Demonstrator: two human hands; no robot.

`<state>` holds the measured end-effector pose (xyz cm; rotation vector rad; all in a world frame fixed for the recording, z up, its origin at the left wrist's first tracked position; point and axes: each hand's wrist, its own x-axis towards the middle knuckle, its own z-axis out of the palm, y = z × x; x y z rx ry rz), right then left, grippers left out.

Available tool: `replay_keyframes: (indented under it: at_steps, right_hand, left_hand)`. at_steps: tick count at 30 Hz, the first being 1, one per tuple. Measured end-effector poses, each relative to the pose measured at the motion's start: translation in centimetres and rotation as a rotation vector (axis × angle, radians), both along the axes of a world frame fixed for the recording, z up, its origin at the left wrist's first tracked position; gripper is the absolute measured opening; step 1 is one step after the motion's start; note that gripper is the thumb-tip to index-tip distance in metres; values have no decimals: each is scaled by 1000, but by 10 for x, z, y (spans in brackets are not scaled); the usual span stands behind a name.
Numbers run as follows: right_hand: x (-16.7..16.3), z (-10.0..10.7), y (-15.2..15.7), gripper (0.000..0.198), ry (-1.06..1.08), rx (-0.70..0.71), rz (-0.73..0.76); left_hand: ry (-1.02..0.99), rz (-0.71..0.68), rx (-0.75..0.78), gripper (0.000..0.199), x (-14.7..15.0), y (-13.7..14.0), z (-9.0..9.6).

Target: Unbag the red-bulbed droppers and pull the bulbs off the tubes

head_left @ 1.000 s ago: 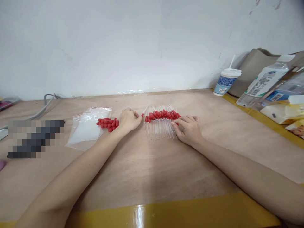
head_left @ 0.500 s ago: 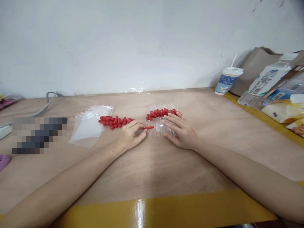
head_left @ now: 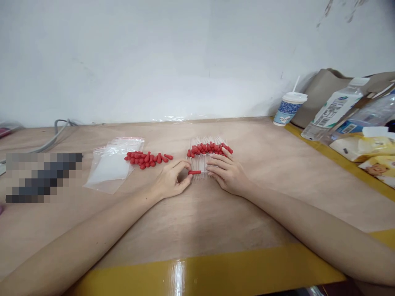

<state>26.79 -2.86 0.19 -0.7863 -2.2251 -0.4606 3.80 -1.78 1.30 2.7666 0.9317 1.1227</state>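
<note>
My left hand [head_left: 173, 179] pinches a red rubber dropper bulb [head_left: 195, 172] at its left end between thumb and forefinger. From the bulb's other end a thin clear tube [head_left: 204, 172] runs to my right hand [head_left: 227, 170], whose thumb and fingers close over it. Under and behind both hands lies a row of clear tubes [head_left: 200, 161], side by side. Droppers with red bulbs [head_left: 210, 147] are lined up across the back of that row, and my right fingertips touch the rightmost ones. A pile of loose red bulbs [head_left: 146, 158] sits left of my left hand.
Clear zip bags [head_left: 106, 168] lie beside the loose bulbs. Farther left are a pixelated dark object [head_left: 46, 176] and a grey cable [head_left: 52, 142]. A paper cup [head_left: 290, 107], a plastic bottle [head_left: 335, 107], a beige bag [head_left: 317, 92] and yellow packets [head_left: 352, 146] stand or lie at right.
The whole view has shifted slightly. My right hand has come closer to my left, its fingers drawn nearer together, and the clear stretch of tube beside the bulb looks shorter.
</note>
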Motion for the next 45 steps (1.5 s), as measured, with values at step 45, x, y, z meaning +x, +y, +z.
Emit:
replay_keyframes:
  at_steps: [45]
  right_hand:
    - [29, 2, 5, 14, 136, 60, -338]
  left_hand:
    - [71, 372, 110, 25, -42, 15, 21]
